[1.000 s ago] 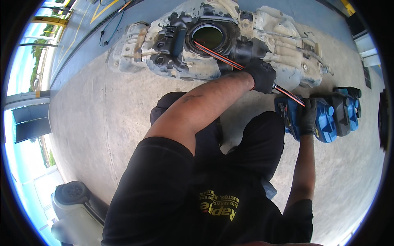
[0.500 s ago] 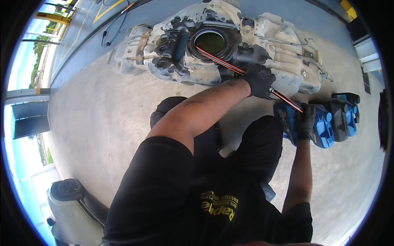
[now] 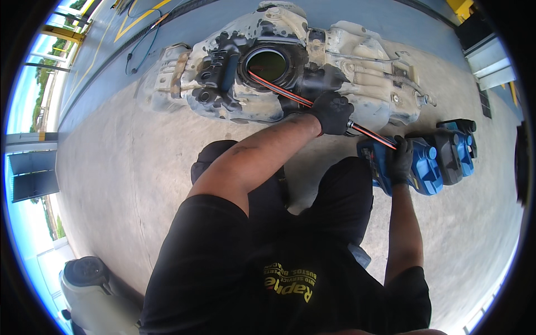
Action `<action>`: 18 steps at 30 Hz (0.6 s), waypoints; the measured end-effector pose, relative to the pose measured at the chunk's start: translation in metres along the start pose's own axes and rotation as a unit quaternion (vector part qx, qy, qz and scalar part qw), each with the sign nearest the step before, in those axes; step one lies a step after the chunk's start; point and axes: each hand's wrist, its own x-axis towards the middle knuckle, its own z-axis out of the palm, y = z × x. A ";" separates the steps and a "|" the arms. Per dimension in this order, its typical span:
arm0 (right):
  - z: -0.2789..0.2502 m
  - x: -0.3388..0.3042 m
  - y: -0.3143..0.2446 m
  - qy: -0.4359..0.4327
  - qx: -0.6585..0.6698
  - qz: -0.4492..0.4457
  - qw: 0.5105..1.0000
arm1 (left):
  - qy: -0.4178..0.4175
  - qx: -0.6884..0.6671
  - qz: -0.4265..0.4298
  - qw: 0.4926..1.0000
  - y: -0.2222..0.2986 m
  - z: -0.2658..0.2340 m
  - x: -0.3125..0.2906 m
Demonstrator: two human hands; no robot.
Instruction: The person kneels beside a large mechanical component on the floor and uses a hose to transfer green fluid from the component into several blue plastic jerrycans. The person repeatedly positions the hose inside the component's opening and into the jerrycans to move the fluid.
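Observation:
My left hand (image 3: 332, 113), in a black glove, is closed around a clear hose (image 3: 373, 135) with a reddish-orange look. One end of the hose goes into the round opening (image 3: 268, 66) of a big dirty tank (image 3: 365, 106), its body partly pale and partly black. A shiny metal fitting (image 3: 350, 125) shows on the hose just right of that hand. Further right, my gloved right hand (image 3: 400, 160) grips the hose near its other end, over a blue jug (image 3: 381, 164). That hose end is hidden by the hand.
Beside that jug stand a second blue jug (image 3: 429, 170), a dark grey jug (image 3: 446, 151) and more jugs behind. A thin blue hose (image 3: 138, 50) lies on the floor at the far left. A pale wheeled machine (image 3: 92, 296) stands at the lower left.
The whole scene has shifted slightly left in view as my head turned. Both hands keep their hold on the hose, with no clear movement against the tank.

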 end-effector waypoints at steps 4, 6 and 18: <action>0.000 0.001 -0.004 0.000 -0.002 0.007 1.000 | -0.062 -0.035 -0.028 0.997 0.001 -0.006 -0.001; 0.000 0.002 -0.004 -0.003 0.000 0.011 1.000 | -0.086 -0.042 -0.039 0.995 0.001 -0.001 0.000; -0.003 0.003 -0.009 -0.008 0.003 0.018 1.000 | -0.058 -0.039 -0.015 0.997 0.006 -0.001 0.003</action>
